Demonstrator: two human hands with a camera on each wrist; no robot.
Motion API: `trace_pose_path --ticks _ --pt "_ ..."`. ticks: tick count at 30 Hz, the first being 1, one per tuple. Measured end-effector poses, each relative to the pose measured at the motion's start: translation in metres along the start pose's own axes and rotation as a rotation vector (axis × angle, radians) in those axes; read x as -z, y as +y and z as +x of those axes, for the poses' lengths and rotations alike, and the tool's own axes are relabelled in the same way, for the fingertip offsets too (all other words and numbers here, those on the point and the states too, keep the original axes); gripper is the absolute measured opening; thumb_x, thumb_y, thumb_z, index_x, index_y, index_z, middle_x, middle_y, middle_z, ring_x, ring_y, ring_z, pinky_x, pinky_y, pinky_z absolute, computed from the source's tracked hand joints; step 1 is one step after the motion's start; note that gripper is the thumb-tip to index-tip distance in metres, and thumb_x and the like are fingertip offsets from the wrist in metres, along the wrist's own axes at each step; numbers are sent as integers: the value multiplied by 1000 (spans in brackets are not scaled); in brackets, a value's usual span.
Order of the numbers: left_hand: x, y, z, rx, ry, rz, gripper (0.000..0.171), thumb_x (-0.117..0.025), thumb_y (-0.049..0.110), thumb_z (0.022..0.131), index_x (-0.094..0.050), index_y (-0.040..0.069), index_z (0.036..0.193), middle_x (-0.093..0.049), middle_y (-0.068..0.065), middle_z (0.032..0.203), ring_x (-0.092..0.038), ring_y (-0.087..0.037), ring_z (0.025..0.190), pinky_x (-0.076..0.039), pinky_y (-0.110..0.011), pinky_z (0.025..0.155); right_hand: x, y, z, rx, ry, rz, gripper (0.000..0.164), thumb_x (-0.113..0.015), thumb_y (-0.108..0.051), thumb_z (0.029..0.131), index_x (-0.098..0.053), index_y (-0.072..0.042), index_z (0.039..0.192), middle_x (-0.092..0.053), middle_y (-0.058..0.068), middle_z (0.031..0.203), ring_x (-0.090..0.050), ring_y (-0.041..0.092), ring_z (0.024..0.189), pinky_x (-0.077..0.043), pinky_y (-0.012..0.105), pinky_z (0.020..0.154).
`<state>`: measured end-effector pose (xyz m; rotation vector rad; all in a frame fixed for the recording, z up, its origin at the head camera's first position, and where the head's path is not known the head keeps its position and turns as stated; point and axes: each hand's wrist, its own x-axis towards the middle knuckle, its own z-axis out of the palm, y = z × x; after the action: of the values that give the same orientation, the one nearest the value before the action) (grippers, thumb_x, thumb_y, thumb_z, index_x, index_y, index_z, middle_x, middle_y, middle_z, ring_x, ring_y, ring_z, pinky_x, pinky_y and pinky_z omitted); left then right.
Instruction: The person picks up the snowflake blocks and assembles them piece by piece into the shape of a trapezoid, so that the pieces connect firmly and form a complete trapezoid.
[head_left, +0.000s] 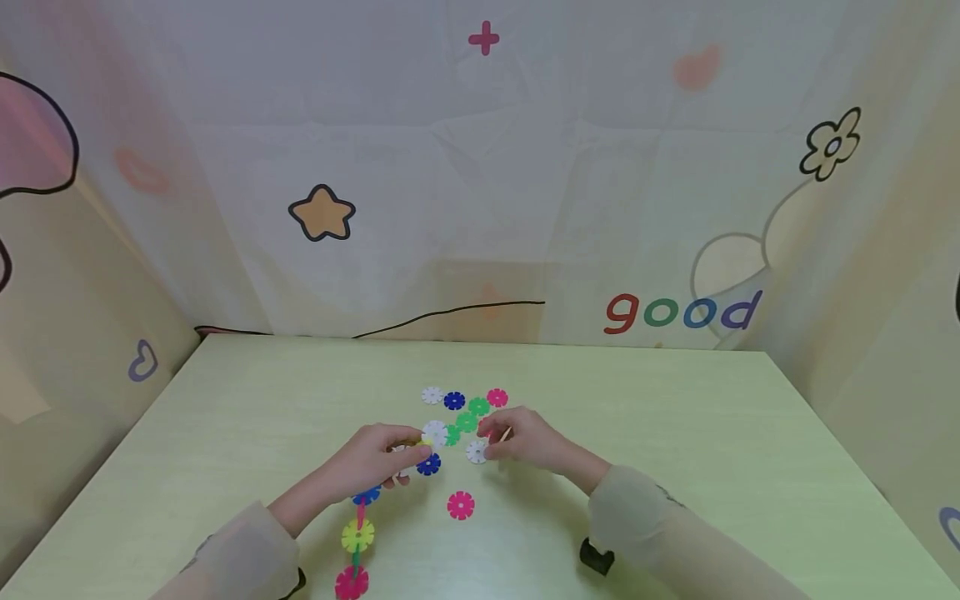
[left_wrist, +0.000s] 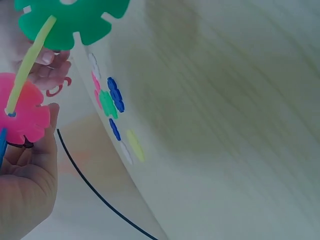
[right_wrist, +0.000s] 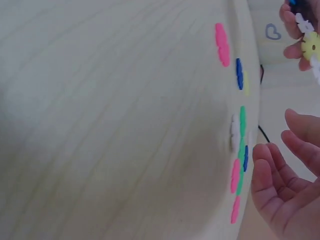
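My left hand (head_left: 378,457) grips the upper end of a chain of notched plastic discs. A white disc (head_left: 435,432) shows at its fingertips, and a yellow disc (right_wrist: 311,46) sits between white ones by the fingers in the right wrist view. Down the chain come a blue disc (head_left: 367,495), a yellow disc (head_left: 357,535) and a pink disc (head_left: 352,582); part of it is hidden behind the hand. Over the loose discs hovers my right hand (head_left: 525,437), its fingers loosely bent with nothing between them in the right wrist view. Close to its fingertips lies a white disc (head_left: 476,452).
Between and beyond the hands, several loose discs lie on the pale table (head_left: 675,433), among them a green disc (head_left: 467,422), a dark blue disc (head_left: 454,401) and a pink disc (head_left: 497,397). Nearer lies another pink disc (head_left: 461,505). A printed curtain (head_left: 480,183) hangs behind the table.
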<state>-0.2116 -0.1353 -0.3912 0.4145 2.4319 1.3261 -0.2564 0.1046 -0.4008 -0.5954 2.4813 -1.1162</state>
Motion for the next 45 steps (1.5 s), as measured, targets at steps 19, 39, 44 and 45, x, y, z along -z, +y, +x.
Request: trace_pose_path --ticks 19,39,44,45 --pt "2 -8 -1 2 21 15 40 -51 33 88 -56 4 116 -63 -11 91 -56 -21 58 -49 -34 55 -21 7 20 -39 5 -245 24 -66 -14 77 -63 -8 101 -59 2 82 -49 14 71 -43 26 65" --pt "2 -8 -3 -30 7 0 42 -49 34 89 -55 2 117 -62 -12 90 -57 -21 63 -50 -34 57 -11 15 22 -182 84 -190 35 -61 -9 81 -55 -6 116 -57 10 96 -42 12 41 -38 21 43" --pt "1 -8 -2 -40 0 8 43 -49 35 89 -54 3 117 -62 -12 89 -57 -21 62 -50 -34 56 -9 17 20 -186 105 -222 18 -66 -9 77 -60 -8 95 -56 6 85 -48 15 60 -42 23 53" --pt "1 -9 -2 -41 0 9 42 -49 35 89 -55 3 116 -62 -12 89 -57 -21 63 -50 -34 57 -8 18 20 -183 109 -222 17 -67 -8 76 -59 -8 91 -56 5 84 -49 16 64 -43 24 56"
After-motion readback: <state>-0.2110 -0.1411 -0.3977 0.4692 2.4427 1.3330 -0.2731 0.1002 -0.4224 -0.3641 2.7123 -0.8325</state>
